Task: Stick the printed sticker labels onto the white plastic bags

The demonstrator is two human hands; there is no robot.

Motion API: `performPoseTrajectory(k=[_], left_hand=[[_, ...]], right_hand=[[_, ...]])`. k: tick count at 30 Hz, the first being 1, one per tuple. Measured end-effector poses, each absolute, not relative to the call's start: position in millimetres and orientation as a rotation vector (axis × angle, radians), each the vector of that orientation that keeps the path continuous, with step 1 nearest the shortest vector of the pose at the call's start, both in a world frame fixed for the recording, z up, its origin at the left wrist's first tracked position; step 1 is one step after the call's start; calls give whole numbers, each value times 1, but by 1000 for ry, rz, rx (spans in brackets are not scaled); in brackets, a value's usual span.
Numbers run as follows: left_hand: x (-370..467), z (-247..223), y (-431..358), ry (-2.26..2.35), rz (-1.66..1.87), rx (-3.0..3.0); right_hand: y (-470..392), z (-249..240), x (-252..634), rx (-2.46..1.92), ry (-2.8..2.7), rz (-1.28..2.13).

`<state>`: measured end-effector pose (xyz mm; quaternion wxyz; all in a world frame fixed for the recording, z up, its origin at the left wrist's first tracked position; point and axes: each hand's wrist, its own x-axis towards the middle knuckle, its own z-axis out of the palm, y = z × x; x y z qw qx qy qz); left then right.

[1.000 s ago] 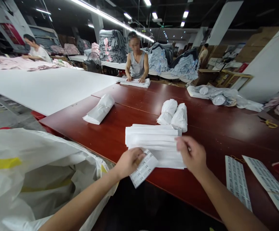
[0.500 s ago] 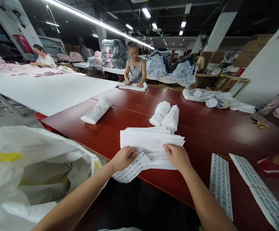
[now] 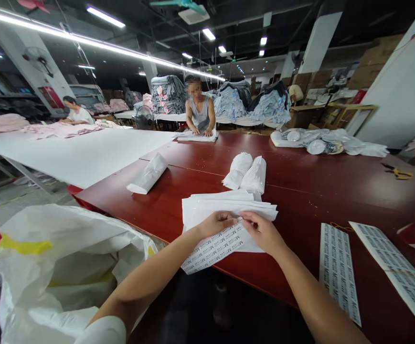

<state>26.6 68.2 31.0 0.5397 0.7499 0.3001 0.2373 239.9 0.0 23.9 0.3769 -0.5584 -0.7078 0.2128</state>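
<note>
A printed label sheet [image 3: 212, 248] lies slanted over the front of a stack of flat white sheets or bags [image 3: 207, 206] at the table's near edge. My left hand [image 3: 218, 222] is closed on the label sheet near its upper right end. Beside it, my right hand [image 3: 259, 229] has thumb and fingers pinched together at the sheet's corner; whatever sits between them is too small to name. Behind the stack stand two white bundles [image 3: 253, 174]. Two more printed label sheets, one upright [image 3: 339, 272] and one slanted [image 3: 393, 270], lie to the right.
The red-brown table [image 3: 293, 191] also bears a white roll [image 3: 148, 174], plastic-wrapped items [image 3: 322, 142] and yellow-handled cutters [image 3: 397, 172]. A large white sack [image 3: 67, 253] stands at the left. A person [image 3: 200, 110] works across the table, hands on white sheets.
My left hand has moved right with the label sheet, close to my right hand. The right fingers have come together at the sheet's corner. The camera view has shifted slightly.
</note>
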Motion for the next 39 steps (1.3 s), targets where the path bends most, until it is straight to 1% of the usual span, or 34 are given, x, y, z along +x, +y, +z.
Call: performPoseTrajectory(k=[4,7,9,13,15,18,20,23,26,30,35,37,39], left_hand=[[28,19,75,675,537,1705],[25,13,80,625,505,1696],[23,10,82,587,489,1695],[21,5,82,553,513,1689],[21,3,81,558,556,1698],[19,2,79,552,639,1727],[17,2,77,524,697,1737],[12,3,73,432,775,1842],[10,5,69,350,798,2110],[13,5,66,361,765,2311],[15,6,65,382,721,2345],[14,8,64,394,722,2338],[13,9,62,404,730,2329]], right_hand=[[1,18,240,-1381,-1740,913],[1,14,243,-1424,-1685,991],[-1,14,241,-1497,-1681,917],[-13,14,226,-1577,-1724,572],[-22,16,215,-1579,-1696,469],[-35,25,207,-1555,-1598,460],[-43,36,216,-1565,-1440,450],[-50,55,248,-1670,-1103,428],[-50,63,284,-1818,-980,523],[-37,51,298,-1974,-1123,640],[-21,34,278,-2043,-1475,684],[-21,30,272,-2115,-1542,621],[-23,28,270,-2198,-1582,430]])
